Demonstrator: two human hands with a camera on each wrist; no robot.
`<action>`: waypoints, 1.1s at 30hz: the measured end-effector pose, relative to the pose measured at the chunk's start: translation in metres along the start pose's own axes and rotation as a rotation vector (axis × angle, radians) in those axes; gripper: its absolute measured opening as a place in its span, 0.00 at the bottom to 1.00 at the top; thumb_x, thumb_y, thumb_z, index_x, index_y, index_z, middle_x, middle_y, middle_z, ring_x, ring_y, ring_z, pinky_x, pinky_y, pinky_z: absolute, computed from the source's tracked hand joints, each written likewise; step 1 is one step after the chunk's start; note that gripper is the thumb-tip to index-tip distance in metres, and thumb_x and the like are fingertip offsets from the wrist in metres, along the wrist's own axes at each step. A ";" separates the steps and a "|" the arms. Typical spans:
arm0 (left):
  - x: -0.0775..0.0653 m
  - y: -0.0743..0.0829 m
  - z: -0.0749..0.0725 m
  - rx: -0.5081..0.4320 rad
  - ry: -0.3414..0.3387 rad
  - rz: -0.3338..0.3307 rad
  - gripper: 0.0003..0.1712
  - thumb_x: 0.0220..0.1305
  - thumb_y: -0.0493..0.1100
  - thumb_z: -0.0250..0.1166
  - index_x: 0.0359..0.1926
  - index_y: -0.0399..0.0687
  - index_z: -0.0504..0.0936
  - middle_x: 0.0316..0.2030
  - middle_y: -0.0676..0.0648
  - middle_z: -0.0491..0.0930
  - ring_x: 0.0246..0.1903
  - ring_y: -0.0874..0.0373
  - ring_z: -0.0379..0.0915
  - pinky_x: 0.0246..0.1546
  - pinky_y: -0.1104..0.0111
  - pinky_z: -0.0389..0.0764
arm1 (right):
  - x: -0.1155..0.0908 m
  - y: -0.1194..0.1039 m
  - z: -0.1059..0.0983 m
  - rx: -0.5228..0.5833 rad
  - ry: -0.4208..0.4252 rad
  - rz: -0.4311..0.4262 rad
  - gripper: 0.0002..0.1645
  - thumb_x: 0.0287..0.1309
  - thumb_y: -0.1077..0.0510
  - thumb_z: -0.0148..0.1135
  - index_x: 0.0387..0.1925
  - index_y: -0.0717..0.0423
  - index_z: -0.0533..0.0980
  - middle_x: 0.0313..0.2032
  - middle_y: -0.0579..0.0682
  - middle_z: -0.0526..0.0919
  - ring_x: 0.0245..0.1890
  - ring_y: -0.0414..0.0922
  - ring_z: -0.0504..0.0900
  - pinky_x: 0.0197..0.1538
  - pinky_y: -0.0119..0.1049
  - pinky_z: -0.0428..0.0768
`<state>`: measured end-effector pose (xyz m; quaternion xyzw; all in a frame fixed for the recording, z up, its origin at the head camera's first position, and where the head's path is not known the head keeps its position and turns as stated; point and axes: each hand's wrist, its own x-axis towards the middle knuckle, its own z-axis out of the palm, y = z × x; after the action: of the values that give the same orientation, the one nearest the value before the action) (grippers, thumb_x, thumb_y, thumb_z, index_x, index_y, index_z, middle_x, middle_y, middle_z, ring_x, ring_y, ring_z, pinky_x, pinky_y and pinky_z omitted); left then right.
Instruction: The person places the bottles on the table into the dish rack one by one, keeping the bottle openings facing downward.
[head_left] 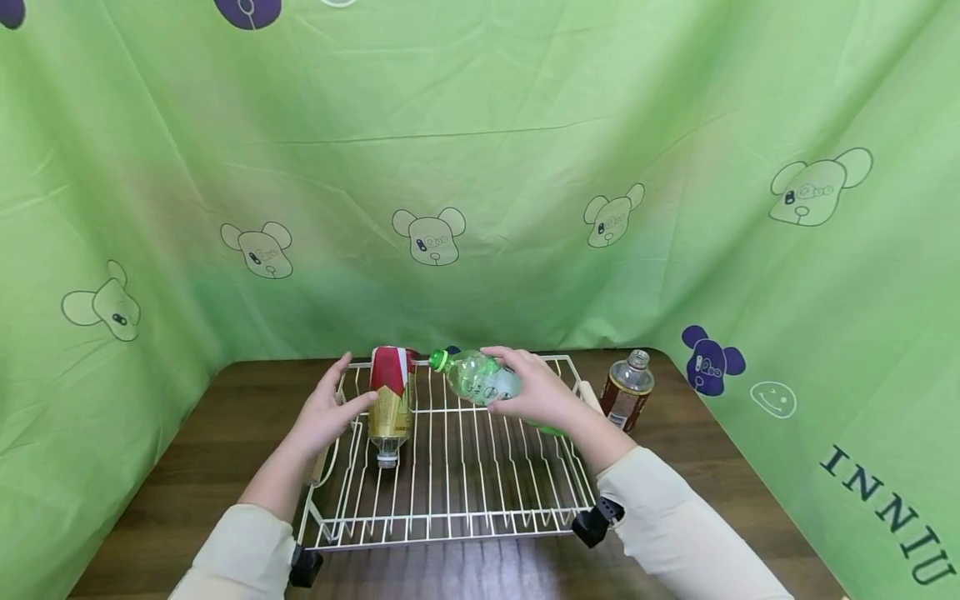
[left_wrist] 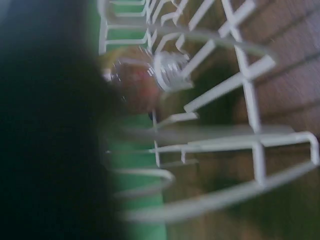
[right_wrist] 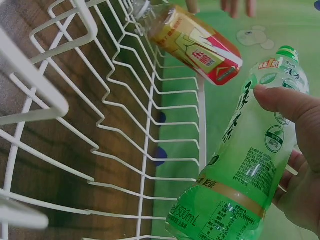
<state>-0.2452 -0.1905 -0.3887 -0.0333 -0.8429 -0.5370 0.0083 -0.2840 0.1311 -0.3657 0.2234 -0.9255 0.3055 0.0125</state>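
My right hand [head_left: 534, 390] grips a green plastic tea bottle [right_wrist: 240, 165] above the dish rack [head_left: 429, 527]. In the head view its green cap points left, and in the right wrist view my thumb lies across its label. A drink bottle [head_left: 390, 400] with a red and yellow label leans in the left part of the rack, white-capped neck down and toward me. Beside it is my left hand [head_left: 324, 417], fingers spread, the thumb tip overlapping the label's edge in the head view. The left wrist view is mostly dark, showing the blurred bottle neck [left_wrist: 172, 71] among the wires.
A capless bottle [head_left: 628, 390] with a dark brown label stands on the wooden table [head_left: 217, 433], right of the rack. Pale handles [head_left: 590, 395] are on the rack's sides. Behind and around the table hangs a green curtain [head_left: 510, 275] with bear prints.
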 end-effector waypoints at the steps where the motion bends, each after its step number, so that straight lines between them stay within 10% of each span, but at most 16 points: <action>1: 0.001 0.004 0.003 -0.001 -0.008 0.023 0.50 0.65 0.47 0.64 0.78 0.47 0.44 0.77 0.37 0.43 0.76 0.39 0.36 0.72 0.40 0.49 | 0.001 -0.001 0.001 -0.004 -0.006 -0.005 0.50 0.43 0.53 0.76 0.69 0.39 0.65 0.58 0.54 0.76 0.59 0.56 0.71 0.48 0.47 0.77; 12: 0.002 0.037 0.029 0.093 -0.159 0.284 0.52 0.55 0.43 0.73 0.76 0.47 0.54 0.73 0.36 0.56 0.69 0.35 0.57 0.69 0.42 0.61 | 0.004 -0.008 0.006 -0.010 -0.074 -0.034 0.51 0.39 0.52 0.79 0.68 0.36 0.66 0.58 0.52 0.77 0.58 0.53 0.71 0.51 0.49 0.77; 33: 0.020 0.050 0.059 0.293 -0.280 0.340 0.43 0.49 0.45 0.77 0.67 0.49 0.70 0.65 0.45 0.70 0.62 0.47 0.68 0.61 0.49 0.72 | 0.006 -0.016 0.009 -0.030 -0.163 -0.079 0.49 0.39 0.56 0.79 0.67 0.39 0.68 0.55 0.51 0.78 0.56 0.51 0.72 0.51 0.44 0.75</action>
<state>-0.2610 -0.1149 -0.3671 -0.2472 -0.8869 -0.3900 -0.0137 -0.2813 0.1123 -0.3630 0.2837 -0.9185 0.2714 -0.0474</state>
